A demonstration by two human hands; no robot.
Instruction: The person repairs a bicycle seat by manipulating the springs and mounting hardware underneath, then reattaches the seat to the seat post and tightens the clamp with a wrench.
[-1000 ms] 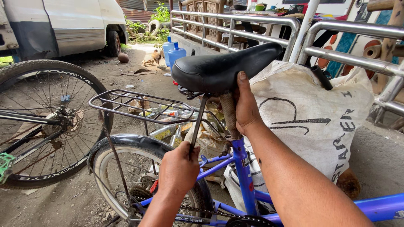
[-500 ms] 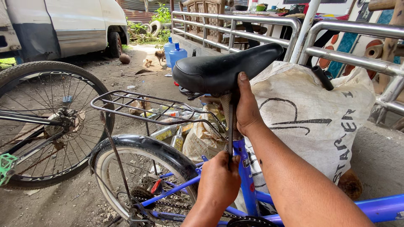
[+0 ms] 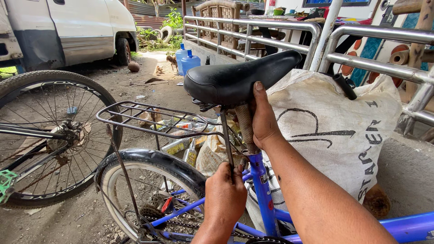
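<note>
A white van [image 3: 68, 31] fills the upper left of the frame, and a big white woven sack [image 3: 334, 131] leans against the metal railing [image 3: 253, 27] at right of centre. At the left edge stands a second bicycle's spoked wheel [image 3: 49, 135]. The blue bicycle [image 3: 262, 194] occupies the lower middle, its rear wheel [image 3: 149, 190] under a wire rear rack [image 3: 149, 117]. Its black saddle [image 3: 235, 79] sits in the centre. The right hand [image 3: 264, 119] is wrapped around the rusty seat post [image 3: 246, 129], thumb up against the saddle's underside. The left hand [image 3: 225, 196], bottom centre, is closed around a thin dark rod [image 3: 226, 135] running up toward the saddle. Two blue water jugs [image 3: 186, 61] stand far back, upper centre.
</note>
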